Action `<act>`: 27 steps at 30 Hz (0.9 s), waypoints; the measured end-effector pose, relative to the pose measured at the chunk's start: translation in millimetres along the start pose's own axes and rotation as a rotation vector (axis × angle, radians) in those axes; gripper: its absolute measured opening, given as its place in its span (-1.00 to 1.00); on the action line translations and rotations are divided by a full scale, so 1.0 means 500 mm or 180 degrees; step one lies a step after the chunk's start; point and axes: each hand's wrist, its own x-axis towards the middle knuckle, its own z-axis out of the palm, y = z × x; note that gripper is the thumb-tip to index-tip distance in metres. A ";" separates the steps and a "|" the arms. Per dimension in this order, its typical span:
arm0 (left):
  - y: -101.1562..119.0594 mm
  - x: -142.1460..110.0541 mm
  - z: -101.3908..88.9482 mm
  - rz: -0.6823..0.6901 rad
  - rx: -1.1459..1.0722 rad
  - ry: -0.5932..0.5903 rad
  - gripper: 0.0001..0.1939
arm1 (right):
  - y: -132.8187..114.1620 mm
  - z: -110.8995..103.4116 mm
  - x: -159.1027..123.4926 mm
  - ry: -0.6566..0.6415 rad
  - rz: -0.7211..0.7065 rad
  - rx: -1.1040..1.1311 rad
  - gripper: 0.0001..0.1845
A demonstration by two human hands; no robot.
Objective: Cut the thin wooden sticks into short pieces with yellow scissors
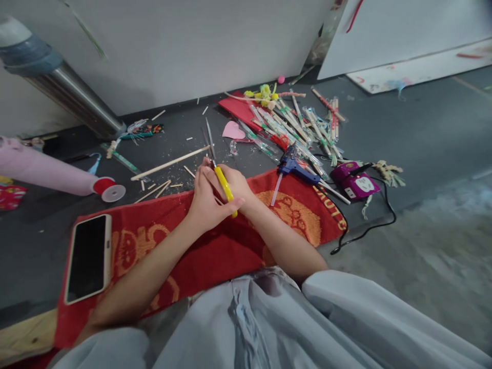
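Observation:
A pair of scissors (224, 185) with yellow handles is gripped between my two hands, blades pointing away from me. My left hand (205, 201) closes on the handles from the left, its thumb reaching across toward the right. From the other side, my right hand (236, 183) is wrapped around them too. The hands touch and partly hide the second handle. A long pale wooden stick (169, 164) slants to the left, its right end at the blades. Whether it sits between them, I cannot tell. Short cut stick pieces (156, 190) lie just left of my hands.
A red towel (207, 251) lies under my forearms, with a phone (88, 259) on its left end. Right of my hands are a blue glue gun (295, 168), a purple box (354, 180) with a black cord, and several wrapped chopsticks (288, 125). A ribbon spool (109, 189) is at left.

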 end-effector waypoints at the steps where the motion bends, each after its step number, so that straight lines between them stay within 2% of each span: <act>1: -0.009 -0.002 0.005 -0.0086 -0.0131 -0.0109 0.03 | -0.001 0.001 -0.001 -0.0049 -0.0020 -0.0051 -0.50; 4: -0.028 -0.004 0.018 -0.0216 -0.0586 -0.0332 0.00 | -0.005 0.003 -0.002 -0.0104 -0.0014 -0.0159 -0.53; 8: -0.041 -0.004 0.024 -0.0197 -0.0885 -0.0384 0.01 | -0.011 0.005 -0.004 -0.0109 0.0046 -0.0326 -0.54; 17: -0.057 -0.003 0.026 0.0166 -0.0731 -0.0240 0.08 | -0.008 0.012 0.000 -0.0104 0.0057 -0.0533 -0.59; 27: -0.053 -0.001 0.026 0.0273 -0.0616 -0.0138 0.08 | -0.001 0.021 0.002 -0.0038 -0.0043 -0.0619 -0.58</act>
